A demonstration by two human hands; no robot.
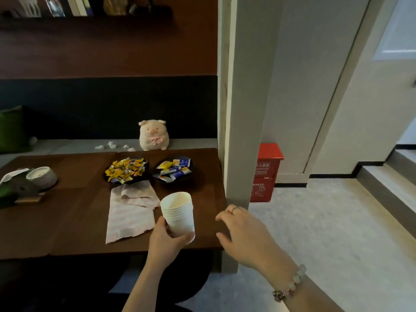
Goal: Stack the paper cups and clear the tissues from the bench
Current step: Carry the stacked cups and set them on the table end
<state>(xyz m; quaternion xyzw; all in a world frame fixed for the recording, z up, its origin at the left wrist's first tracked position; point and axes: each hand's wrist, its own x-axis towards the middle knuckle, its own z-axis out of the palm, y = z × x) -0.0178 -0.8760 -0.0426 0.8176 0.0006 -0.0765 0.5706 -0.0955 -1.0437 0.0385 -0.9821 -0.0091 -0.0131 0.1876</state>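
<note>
Cups (179, 212) stacked in left hand (167, 238); right hand (244, 233) spread empty.

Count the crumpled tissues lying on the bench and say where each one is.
4 can be made out, all on the grey bench left of the plush pig: tissue one, tissue two, tissue three, tissue four by the table edge. Others may be hidden.

Roughly six cups (179, 213), four tissues (110, 144), two plates (172, 170).

Head view, forward and down, table (67, 221) near
</note>
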